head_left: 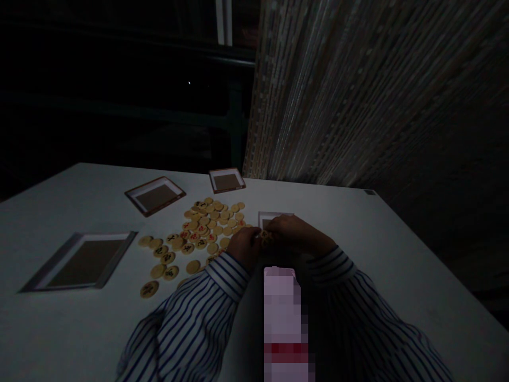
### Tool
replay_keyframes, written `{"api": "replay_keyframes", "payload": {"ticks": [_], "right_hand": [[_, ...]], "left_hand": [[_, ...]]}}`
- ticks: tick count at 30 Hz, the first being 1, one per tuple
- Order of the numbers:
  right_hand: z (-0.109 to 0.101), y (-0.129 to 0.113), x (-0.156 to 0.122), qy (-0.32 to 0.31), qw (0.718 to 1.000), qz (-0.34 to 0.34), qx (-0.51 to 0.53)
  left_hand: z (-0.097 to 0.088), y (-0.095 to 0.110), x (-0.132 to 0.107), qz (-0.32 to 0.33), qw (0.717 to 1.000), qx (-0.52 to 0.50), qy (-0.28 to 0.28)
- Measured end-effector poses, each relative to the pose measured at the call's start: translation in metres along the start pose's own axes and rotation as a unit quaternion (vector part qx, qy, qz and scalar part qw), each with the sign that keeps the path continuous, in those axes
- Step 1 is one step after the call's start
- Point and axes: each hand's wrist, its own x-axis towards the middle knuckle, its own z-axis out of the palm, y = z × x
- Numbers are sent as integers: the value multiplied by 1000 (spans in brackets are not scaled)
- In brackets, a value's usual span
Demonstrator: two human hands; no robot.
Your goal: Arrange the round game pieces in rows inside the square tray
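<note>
Your left hand (pixel 242 246) and right hand (pixel 298 233) come close together, fingers curled around some game discs (pixel 265 237); you cannot tell which hand grips them. Main pile (pixel 207 228) lies at ten o'clock, nearer your left hand; white tray (pixel 274 218) sits at twelve o'clock.

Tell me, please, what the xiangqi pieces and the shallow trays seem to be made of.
The xiangqi pieces look like glossy pale wood or plastic, from their sheen. The trays look like matte white-rimmed card, though dim light leaves both open.
</note>
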Motion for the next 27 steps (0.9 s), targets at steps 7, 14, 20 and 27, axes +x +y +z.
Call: {"api": "replay_keyframes", "payload": {"ticks": [7,14,20,27], "right_hand": [[6,3,1,41,999,-25,8],[8,4,1,39,999,-29,-4],[4,4,1,35,999,-31,10],[-6,8,-8,62,998,15,-5]], "left_hand": [[0,0,0,-2,1000,6,-2],[0,0,0,3,1000,4,-1],[-1,1,1,-2,1000,2,-5],[0,0,0,0,1000,6,6]]}}
